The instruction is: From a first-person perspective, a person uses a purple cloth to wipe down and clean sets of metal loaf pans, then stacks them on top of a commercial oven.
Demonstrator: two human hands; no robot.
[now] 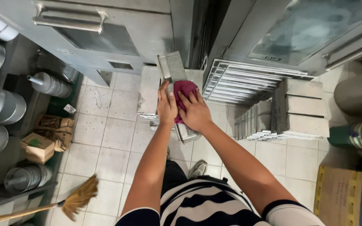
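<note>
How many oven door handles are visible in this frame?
2. One bar handle is on the oven door at upper left; the other bar handle is on the tilted glass door at upper right. Others may lie out of frame.

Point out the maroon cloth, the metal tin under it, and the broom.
maroon cloth (185,90): head view, upper bare part above the fingers.
metal tin (174,65): head view, far end of the tin.
broom (79,199): head view, straw bristles.
</note>
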